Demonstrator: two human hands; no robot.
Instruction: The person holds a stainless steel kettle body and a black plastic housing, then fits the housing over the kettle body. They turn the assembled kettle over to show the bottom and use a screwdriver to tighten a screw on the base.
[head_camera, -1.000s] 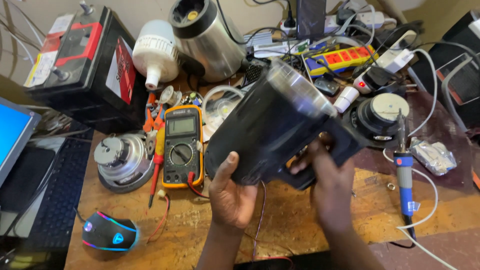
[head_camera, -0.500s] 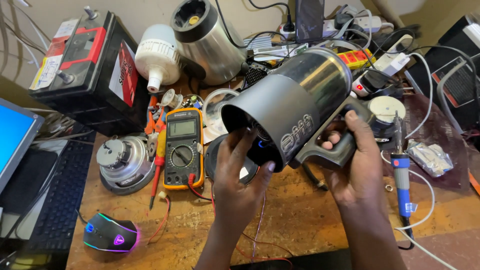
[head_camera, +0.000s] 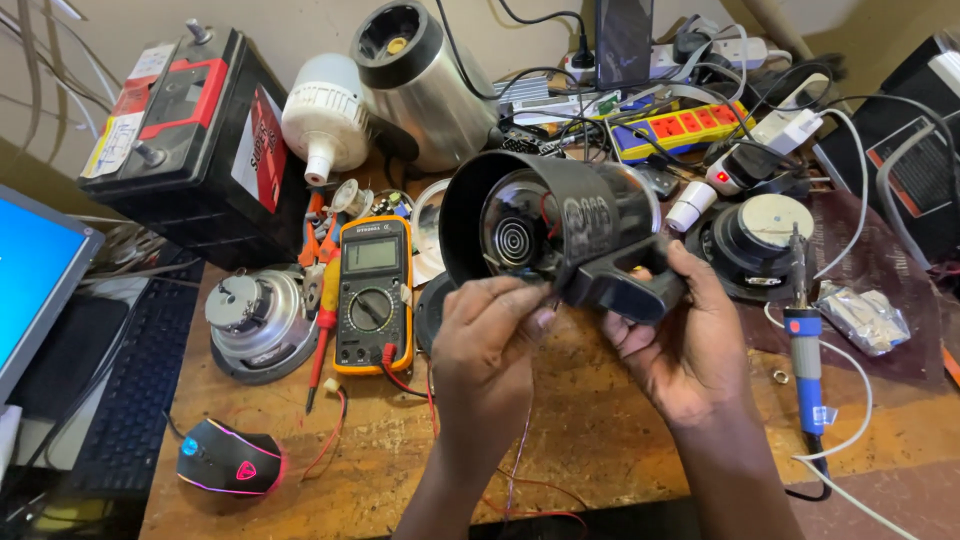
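Note:
I hold a black horn-shaped siren housing (head_camera: 590, 215) above the wooden bench, its open mouth turned toward me with a round speaker cone visible inside. My right hand (head_camera: 690, 345) grips its black mounting bracket from below. My left hand (head_camera: 490, 340) rests its fingers at the lower rim of the horn's mouth, pinching near thin wires that hang down from it.
A yellow multimeter (head_camera: 372, 292) with red leads lies left of my hands, beside a red screwdriver (head_camera: 322, 338) and a speaker driver (head_camera: 250, 318). A car battery (head_camera: 190, 140), white bulb (head_camera: 322, 120), steel blender base (head_camera: 425, 85), power strips, another speaker (head_camera: 765, 235), blue soldering iron (head_camera: 805, 345), mouse (head_camera: 232, 460) and keyboard (head_camera: 135, 385) crowd the bench.
The horn housing has been rotated so its open mouth now faces me. My left hand moved from beneath the body up to the rim; my right hand shifted to the bracket.

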